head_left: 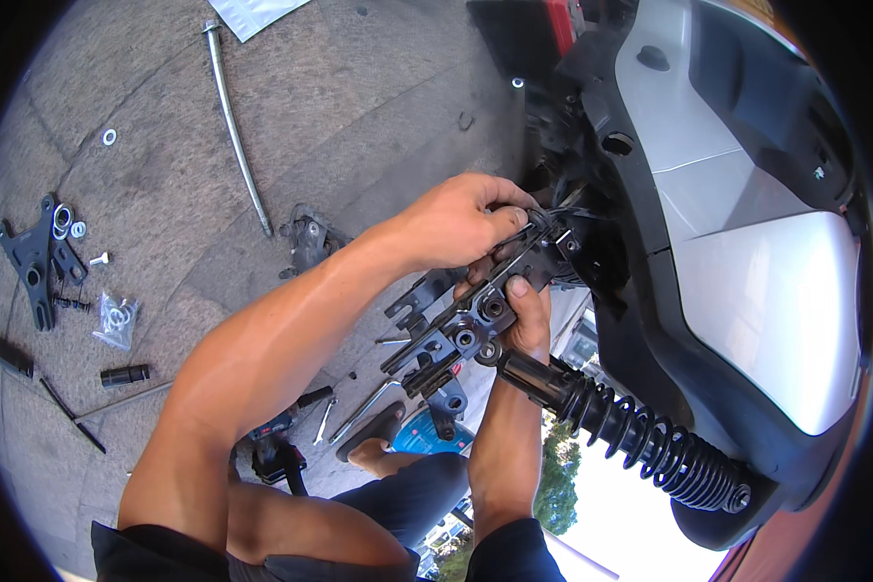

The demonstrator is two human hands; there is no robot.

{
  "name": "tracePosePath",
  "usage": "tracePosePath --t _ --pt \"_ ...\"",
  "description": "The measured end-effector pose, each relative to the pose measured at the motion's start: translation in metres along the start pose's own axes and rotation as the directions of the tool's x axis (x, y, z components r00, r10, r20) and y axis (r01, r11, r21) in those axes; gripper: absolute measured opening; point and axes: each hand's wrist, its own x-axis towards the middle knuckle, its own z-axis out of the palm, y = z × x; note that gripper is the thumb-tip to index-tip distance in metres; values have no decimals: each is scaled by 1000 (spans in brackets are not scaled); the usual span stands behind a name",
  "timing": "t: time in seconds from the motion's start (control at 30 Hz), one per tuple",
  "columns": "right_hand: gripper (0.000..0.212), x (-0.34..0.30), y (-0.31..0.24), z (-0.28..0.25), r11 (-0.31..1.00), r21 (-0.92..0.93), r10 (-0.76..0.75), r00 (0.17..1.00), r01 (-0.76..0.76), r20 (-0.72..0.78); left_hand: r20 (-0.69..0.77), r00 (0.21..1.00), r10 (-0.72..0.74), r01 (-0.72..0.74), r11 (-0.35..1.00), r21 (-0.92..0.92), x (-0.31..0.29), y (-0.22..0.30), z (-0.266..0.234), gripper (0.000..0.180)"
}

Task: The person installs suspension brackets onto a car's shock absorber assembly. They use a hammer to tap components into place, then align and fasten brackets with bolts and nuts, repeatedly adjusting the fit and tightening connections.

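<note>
A black metal bracket assembly [466,325] with long bars and round bushings is held at an angle beside the vehicle's underside. My right hand [528,315] is closed around it from below, its thumb on the near face. At its upper end, my left hand [475,221] pinches a black cable [539,219] among several others; its lower fingers are partly hidden behind the bracket. Just below the bracket, a black shock absorber [640,436] with a coil spring runs down to the right. An L-shaped hex key [364,412] shows near the bracket's lower end.
Silver and black bodywork [747,262] fills the right side. On the stone paving lie a long bolt [235,126], a black triangular bracket [35,262], washers [110,137], a small parts bag [116,322], a socket [125,375] and a power tool [279,451] near my legs.
</note>
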Motion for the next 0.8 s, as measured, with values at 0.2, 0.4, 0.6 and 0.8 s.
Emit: tracePosePath --t 0.2,0.4,0.6,0.8 --pt "68 -1 -2 -2 999 -35 20 1000 -20 -3 -130 984 124 -100 979 179 -9 -10 6 31" --pt "80 -4 -5 -6 992 -128 1 998 -10 -70 -370 766 525 -316 810 493 -23 -22 35 25" --pt "80 -7 -3 -9 992 -120 18 994 -31 -107 -313 809 499 -316 816 484 -19 -20 26 23" --pt "75 -8 0 -12 992 -123 16 987 -36 -157 -239 719 653 -442 694 568 -7 -24 22 25"
